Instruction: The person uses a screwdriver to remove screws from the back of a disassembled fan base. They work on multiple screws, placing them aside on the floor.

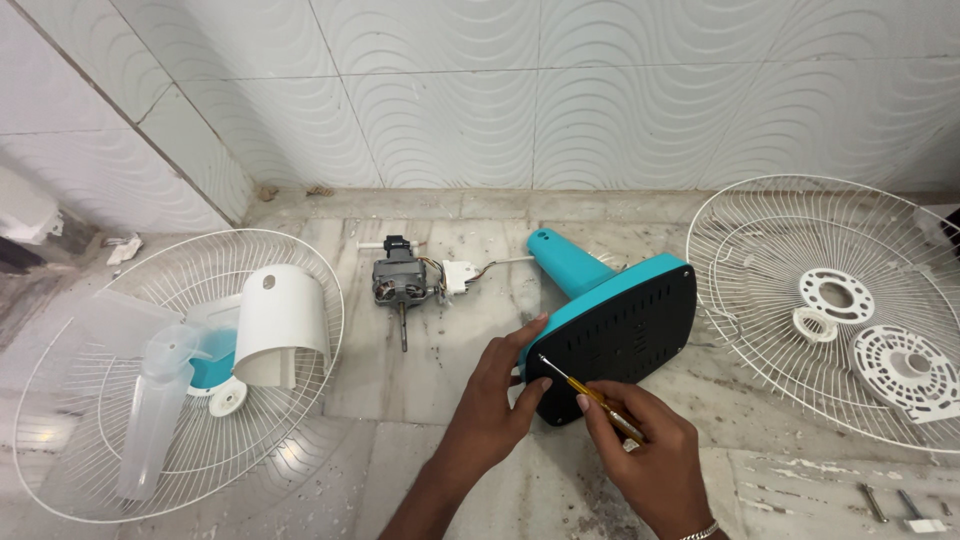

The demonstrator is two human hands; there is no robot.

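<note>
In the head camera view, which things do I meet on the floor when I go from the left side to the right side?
Left wire fan guard holding a clear blade and a white cover → fan motor → left hand → teal fan base with black underside, screwdriver in the right hand → right wire fan guard → loose screws.

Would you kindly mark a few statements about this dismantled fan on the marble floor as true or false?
1. The right hand holds a yellow-handled screwdriver. True.
2. The screwdriver tip meets the black perforated underside of the teal fan base. True.
3. The left hand grips the grey electric motor. False: it steadies the base; the motor lies apart.
4. The white curved plastic cover lies in the right wire grille. False: it rests in the left wire grille.
5. Two loose screws lie at lower right. True.
</note>
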